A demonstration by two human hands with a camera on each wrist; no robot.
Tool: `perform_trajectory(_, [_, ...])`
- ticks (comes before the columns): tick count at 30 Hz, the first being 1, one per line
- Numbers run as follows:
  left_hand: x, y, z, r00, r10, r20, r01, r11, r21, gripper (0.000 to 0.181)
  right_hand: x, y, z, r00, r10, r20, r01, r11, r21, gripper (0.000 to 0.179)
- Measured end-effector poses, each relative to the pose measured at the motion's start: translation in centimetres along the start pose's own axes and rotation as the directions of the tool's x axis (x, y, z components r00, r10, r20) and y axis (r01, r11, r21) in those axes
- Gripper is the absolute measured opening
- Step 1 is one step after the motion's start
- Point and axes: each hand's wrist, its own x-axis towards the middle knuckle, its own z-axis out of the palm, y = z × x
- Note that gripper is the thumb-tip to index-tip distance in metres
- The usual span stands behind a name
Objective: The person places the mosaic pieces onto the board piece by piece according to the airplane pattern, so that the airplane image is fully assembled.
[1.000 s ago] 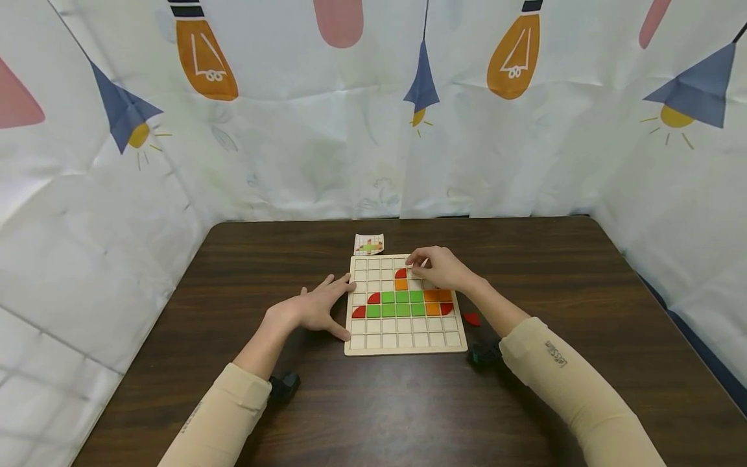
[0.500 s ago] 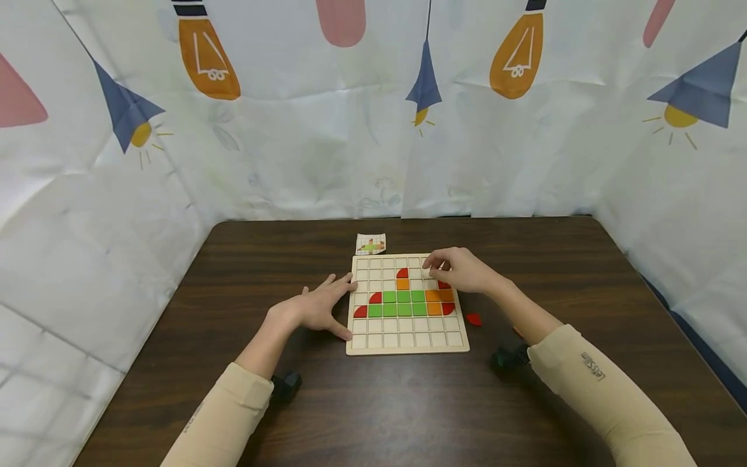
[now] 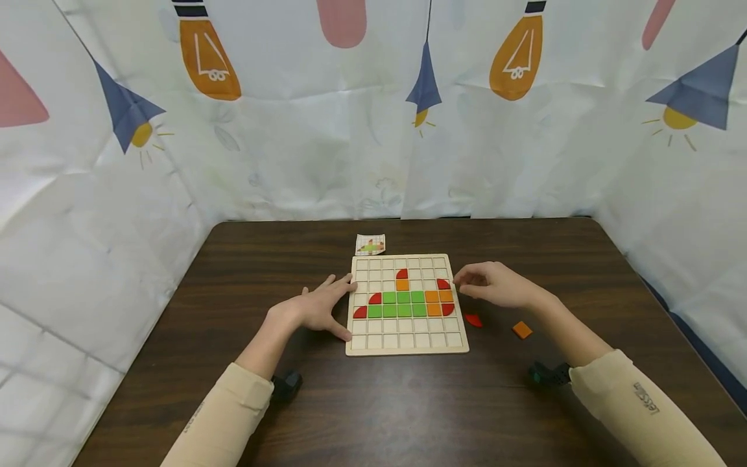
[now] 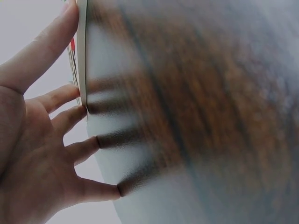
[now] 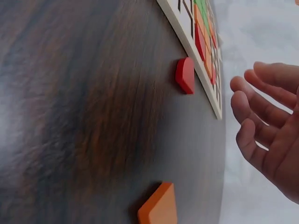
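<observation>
A pale wooden grid board (image 3: 408, 342) lies on the table, bearing green squares (image 3: 404, 303), orange squares and red rounded pieces. My left hand (image 3: 320, 307) is spread at its left edge, thumb and fingertips touching the rim; the left wrist view shows the fingers splayed against it. Just off the board's right edge hovers my right hand (image 3: 493, 283), fingers loosely bent and holding nothing, as the right wrist view confirms. Below that hand a loose red rounded piece (image 3: 473, 320) lies beside the board. An orange square (image 3: 522, 330) rests on the table farther right.
Behind the board's upper left corner lies a small printed card (image 3: 370, 244) with a coloured grid pattern. The dark wood table (image 3: 373, 408) extends around everything. A white curtain (image 3: 327, 149) printed with lamps hangs behind it.
My right hand has moved right, from over the board to beyond its edge. A red piece at the upper right of the pattern and the loose orange square now show. The left hand stays put.
</observation>
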Motion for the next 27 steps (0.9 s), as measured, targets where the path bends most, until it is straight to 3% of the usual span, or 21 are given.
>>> perform_trajectory(8, [0.1,-0.1,0.1,1.000,0.001,0.000,-0.001,1.000,0.001,0.110,-2.3,1.0,-0.9,1.000,0.017,0.018,-0.017,1.000,0.018,0.028])
perform_trajectory(16, [0.0,-0.2,0.2,1.000,-0.002,-0.002,0.002,1.000,0.007,0.110,-4.2,1.8,-1.9,0.994,0.036,0.099,-0.040,0.999,0.034,0.026])
perform_trajectory(27, [0.1,-0.4,0.2,1.000,-0.004,-0.003,0.004,1.000,0.009,0.111,-6.3,3.4,-2.7,0.988,0.054,0.147,-0.064,0.996,0.058,0.020])
